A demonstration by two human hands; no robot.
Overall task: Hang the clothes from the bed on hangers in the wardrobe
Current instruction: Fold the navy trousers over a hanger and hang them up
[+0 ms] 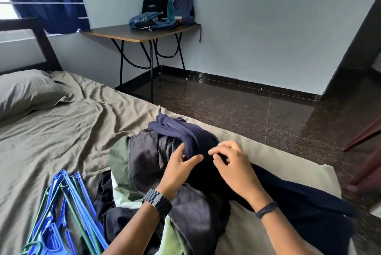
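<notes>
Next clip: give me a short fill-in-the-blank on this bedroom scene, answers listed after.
1. Both hands, left hand and right hand, touch the navy garment on the ____.
2. The hangers lie to the person's ____.
3. The watch is on the ____ wrist.
4. The backpacks stand on the ____.

Answers: bed; left; left; table

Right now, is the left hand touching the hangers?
Apart. The head view shows the left hand resting on the navy garment atop the clothes pile, with grey bedsheet and clothing between it and the hangers.
</notes>
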